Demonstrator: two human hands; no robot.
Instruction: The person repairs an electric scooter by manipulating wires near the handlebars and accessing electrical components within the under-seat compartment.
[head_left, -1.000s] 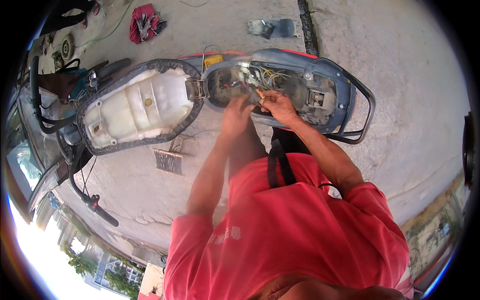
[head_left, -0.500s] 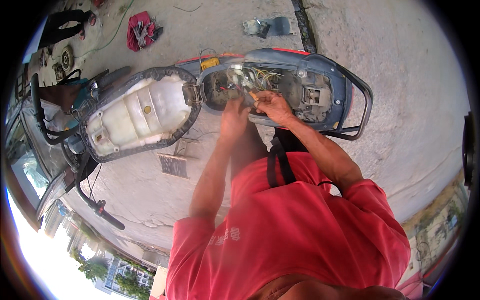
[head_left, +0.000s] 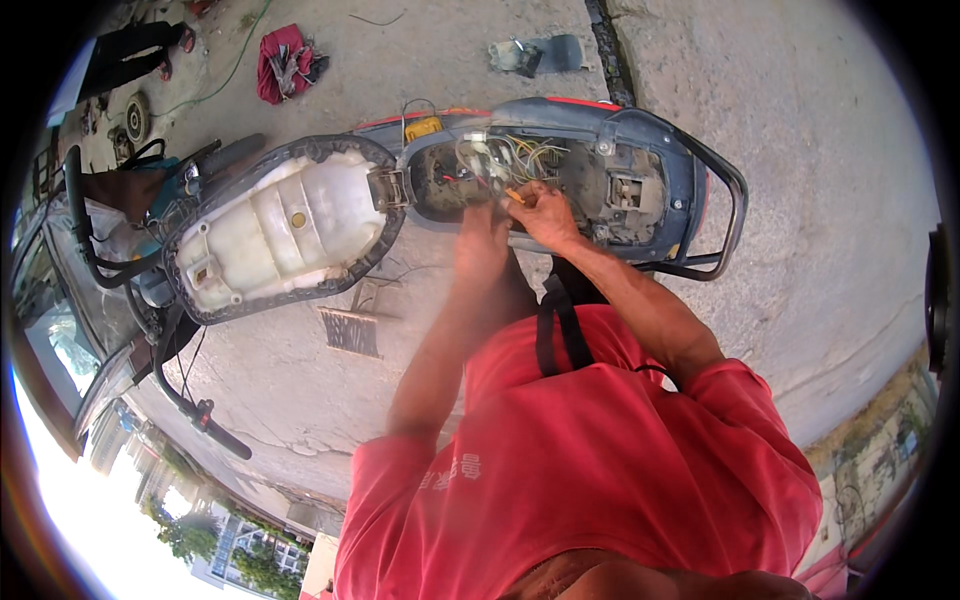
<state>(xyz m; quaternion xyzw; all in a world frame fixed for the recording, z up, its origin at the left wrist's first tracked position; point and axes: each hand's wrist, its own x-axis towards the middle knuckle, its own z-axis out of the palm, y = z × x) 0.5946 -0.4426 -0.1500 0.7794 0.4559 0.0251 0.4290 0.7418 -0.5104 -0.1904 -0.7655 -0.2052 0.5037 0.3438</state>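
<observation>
An electric scooter stands across the view with its seat point(head_left: 290, 225) tipped open, the pale underside facing up. Its dark compartment point(head_left: 435, 200) holds a bundle of loose coloured wires point(head_left: 525, 152) with white connectors. My right hand point(head_left: 548, 218) is at the compartment's near edge, thumb and fingers closed on a small orange piece point(head_left: 514, 196) whose kind I cannot make out. Close beside it on the left, my left hand point(head_left: 483, 240) is smeared by motion. Its fingertips reach down at the compartment's near rim, and whether they hold anything is hidden.
A yellow box-shaped part point(head_left: 422, 128) sits by the compartment's far side. The black rear grab rail point(head_left: 738, 205) curves round at right, handlebars point(head_left: 205, 425) at left. A small stool point(head_left: 350, 332) stands on the ground. Farther off lie a red cloth bundle point(head_left: 283, 65) and a grey panel point(head_left: 555, 54).
My left hand has drawn slightly back toward me and blurred. My right hand still pinches the orange piece, having shifted only a little.
</observation>
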